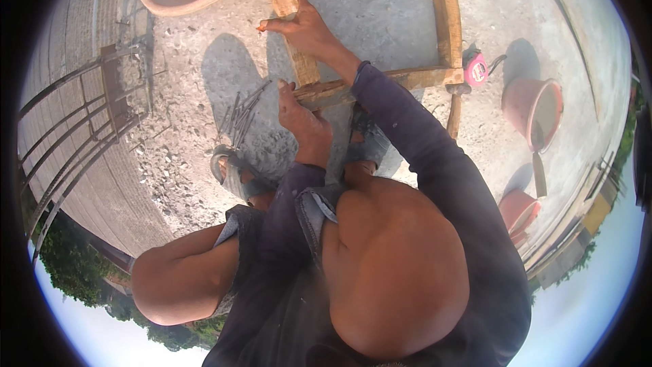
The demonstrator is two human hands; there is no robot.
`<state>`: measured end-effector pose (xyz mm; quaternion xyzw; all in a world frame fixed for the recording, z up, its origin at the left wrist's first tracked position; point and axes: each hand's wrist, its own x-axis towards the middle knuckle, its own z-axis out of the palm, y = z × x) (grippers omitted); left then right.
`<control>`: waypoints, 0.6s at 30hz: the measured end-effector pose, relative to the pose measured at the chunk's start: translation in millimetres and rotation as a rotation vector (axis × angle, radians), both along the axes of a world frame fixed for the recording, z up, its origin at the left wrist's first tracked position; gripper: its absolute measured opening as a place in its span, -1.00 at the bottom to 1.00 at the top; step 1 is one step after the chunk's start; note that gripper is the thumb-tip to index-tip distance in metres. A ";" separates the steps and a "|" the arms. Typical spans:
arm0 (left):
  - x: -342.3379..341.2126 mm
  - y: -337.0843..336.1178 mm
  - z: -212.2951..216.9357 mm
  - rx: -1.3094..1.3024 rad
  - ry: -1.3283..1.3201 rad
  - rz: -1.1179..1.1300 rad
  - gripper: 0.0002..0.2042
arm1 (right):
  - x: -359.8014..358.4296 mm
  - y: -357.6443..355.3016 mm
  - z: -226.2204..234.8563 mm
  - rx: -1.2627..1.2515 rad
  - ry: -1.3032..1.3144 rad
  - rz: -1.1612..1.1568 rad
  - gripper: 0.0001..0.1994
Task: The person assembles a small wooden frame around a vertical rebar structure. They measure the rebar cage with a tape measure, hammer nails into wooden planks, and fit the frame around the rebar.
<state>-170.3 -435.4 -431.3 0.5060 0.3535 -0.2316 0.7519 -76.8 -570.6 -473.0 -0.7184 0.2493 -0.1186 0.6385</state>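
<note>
A U-shaped frame of rough wooden battens lies on the concrete in front of me. My right hand [309, 32] reaches across and grips the frame's left wooden batten [303, 61], with thumb and forefinger spread over its sides. At the near left corner, my left hand [307, 126] is closed around the end of the wooden crosspiece [401, 80], its thumb near the joint. The right wooden batten [445, 13] meets the crosspiece at the far end. A hammer [454, 117] lies against that corner, beside a pink tape measure [477, 70]. Several loose nails [239, 117] lie left of my left hand.
A wide tub [163, 1] with brown wiry material stands at the far left. On the right are a pink bucket [519, 105] with grey contents, a flat tool [538, 175] and another bucket [517, 212]. Bent metal bars [75, 122] rise along the left edge.
</note>
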 end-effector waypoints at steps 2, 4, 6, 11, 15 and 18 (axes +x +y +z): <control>0.5 0.7 -1.1 -0.003 0.023 0.018 -0.51 | -4.3 2.6 3.1 0.048 -0.051 -0.088 0.04; 1.8 -0.8 -1.7 0.008 -0.018 0.018 -0.50 | -5.8 2.9 5.9 0.002 -0.028 -0.078 0.02; 4.3 -4.8 -1.7 0.025 -0.020 0.033 -0.51 | -5.8 1.4 7.3 -0.010 -0.009 -0.064 0.02; 2.2 -12.8 -0.1 0.067 0.066 0.064 -0.62 | -8.6 -0.5 3.4 0.059 0.089 -0.043 0.02; -0.7 -8.0 -4.7 0.079 0.049 0.019 -0.63 | -18.2 -1.6 3.6 0.115 0.097 -0.116 0.02; 1.5 -2.6 -11.7 0.110 -0.009 -0.098 -0.55 | -24.0 -8.0 9.8 0.084 0.125 -0.219 0.03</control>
